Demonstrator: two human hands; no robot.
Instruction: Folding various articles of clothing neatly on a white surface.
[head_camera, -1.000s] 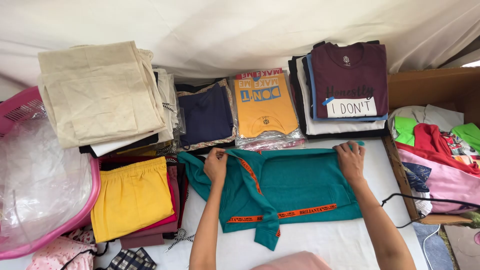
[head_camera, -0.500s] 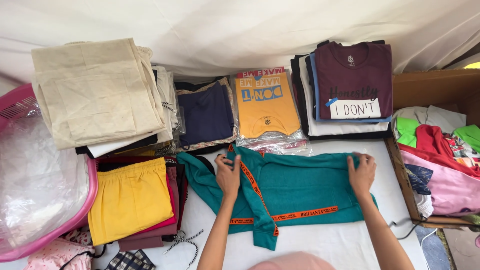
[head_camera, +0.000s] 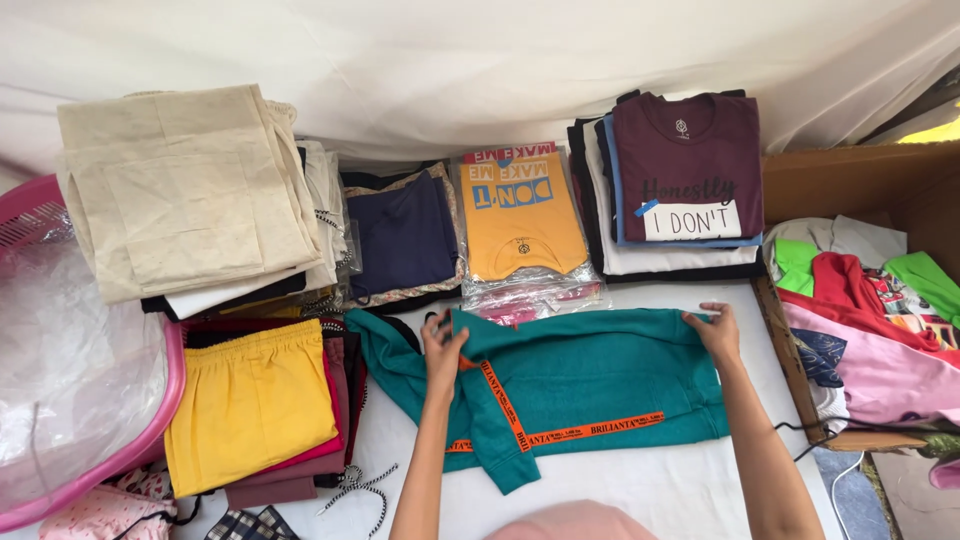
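Note:
A teal sweatshirt (head_camera: 600, 385) with orange tape stripes lies folded across the white table sheet (head_camera: 640, 495). My left hand (head_camera: 443, 350) grips the fabric at the garment's upper left, beside the orange stripe. At the upper right corner, my right hand (head_camera: 715, 332) pinches the folded top edge. One teal sleeve trails off to the left, toward the yellow shorts (head_camera: 248, 405).
Stacks of folded clothes line the back: beige cloth (head_camera: 185, 185), navy (head_camera: 402, 232), bagged orange shirts (head_camera: 520, 215), maroon shirt pile (head_camera: 685, 165). A pink basket with clear plastic (head_camera: 70, 370) sits left. A cardboard box of bright garments (head_camera: 870, 320) stands right.
Both hands slid right along the sweatshirt's top edge and then lifted it, folding the upper edge over. The left sleeve now lies further out to the left.

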